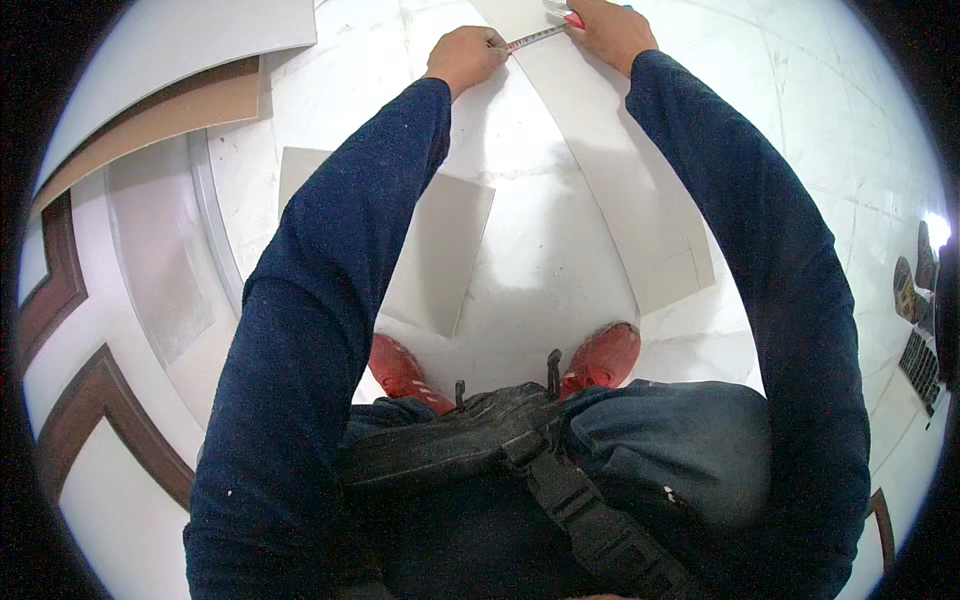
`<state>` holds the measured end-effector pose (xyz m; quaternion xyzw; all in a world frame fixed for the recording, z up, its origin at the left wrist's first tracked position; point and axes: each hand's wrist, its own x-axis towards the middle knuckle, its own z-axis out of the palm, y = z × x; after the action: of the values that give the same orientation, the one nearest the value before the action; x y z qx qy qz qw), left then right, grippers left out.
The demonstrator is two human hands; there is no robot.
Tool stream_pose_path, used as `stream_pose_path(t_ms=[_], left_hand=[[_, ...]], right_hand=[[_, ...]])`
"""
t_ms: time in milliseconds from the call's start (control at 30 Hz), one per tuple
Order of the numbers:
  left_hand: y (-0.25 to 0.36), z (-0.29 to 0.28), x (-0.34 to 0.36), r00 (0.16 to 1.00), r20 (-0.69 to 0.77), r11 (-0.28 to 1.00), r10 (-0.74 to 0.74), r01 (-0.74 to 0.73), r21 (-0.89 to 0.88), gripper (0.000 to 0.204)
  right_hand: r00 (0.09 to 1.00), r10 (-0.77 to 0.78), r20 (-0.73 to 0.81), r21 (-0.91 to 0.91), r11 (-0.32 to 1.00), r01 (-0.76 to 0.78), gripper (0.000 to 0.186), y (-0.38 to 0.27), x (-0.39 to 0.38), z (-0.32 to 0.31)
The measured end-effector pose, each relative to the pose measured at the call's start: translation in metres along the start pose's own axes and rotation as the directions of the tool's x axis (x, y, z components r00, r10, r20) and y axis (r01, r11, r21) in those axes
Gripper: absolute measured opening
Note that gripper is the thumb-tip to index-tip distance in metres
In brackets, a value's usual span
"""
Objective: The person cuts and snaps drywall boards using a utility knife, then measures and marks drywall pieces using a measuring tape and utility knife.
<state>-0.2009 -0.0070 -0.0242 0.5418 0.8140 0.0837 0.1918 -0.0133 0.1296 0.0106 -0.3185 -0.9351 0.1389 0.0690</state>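
At the far end of my reach, my left hand point(467, 57) is closed, pinching the end of a tape measure's blade point(537, 40). The blade stretches across a long, pale grey board strip point(630, 185) lying on the floor. My right hand point(612, 35) is closed at the blade's other end, and the tape's case is mostly hidden by it. A small red and silver tool point(570, 15) also sticks out from the right hand's fingers; its kind is unclear. Between my arms, nearer my feet, lies a separate pale grey board piece point(450, 240), partly covered by my left sleeve.
White tiled floor point(530, 260) spreads around my red shoes point(610, 358). Large grey and brown sheets point(215, 95) lie at the far left, by white panels with dark brown trim point(110, 385). A dark grille-like item point(918, 370) and footwear point(907, 290) are at the right edge.
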Motion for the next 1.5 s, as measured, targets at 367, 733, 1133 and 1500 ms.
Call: stream_pose_path(t_ms=[367,733,1133,1500], left_hand=[[-0.012,0.006,0.005,0.999,0.048,0.979,-0.008,0.018,-0.204,0.032],[-0.018,0.006,0.003,0.997,0.082,0.986,-0.002,0.015,-0.166,0.031],[-0.023,0.011,0.008,0.997,0.076,0.986,0.008,0.005,-0.168,0.029],[-0.013,0.009,0.008,0.996,0.085,0.992,0.010,0.000,-0.122,0.028]], right_hand=[[0.979,0.204,-0.023,0.277,0.942,-0.190,0.044,0.007,-0.033,0.023],[0.988,-0.107,0.113,-0.132,0.984,0.121,0.023,-0.016,-0.040,0.041],[0.888,-0.182,0.422,-0.289,0.902,0.322,0.026,-0.020,-0.015,0.052],[0.883,-0.178,0.434,-0.247,0.919,0.307,0.026,-0.011,-0.008,0.063]])
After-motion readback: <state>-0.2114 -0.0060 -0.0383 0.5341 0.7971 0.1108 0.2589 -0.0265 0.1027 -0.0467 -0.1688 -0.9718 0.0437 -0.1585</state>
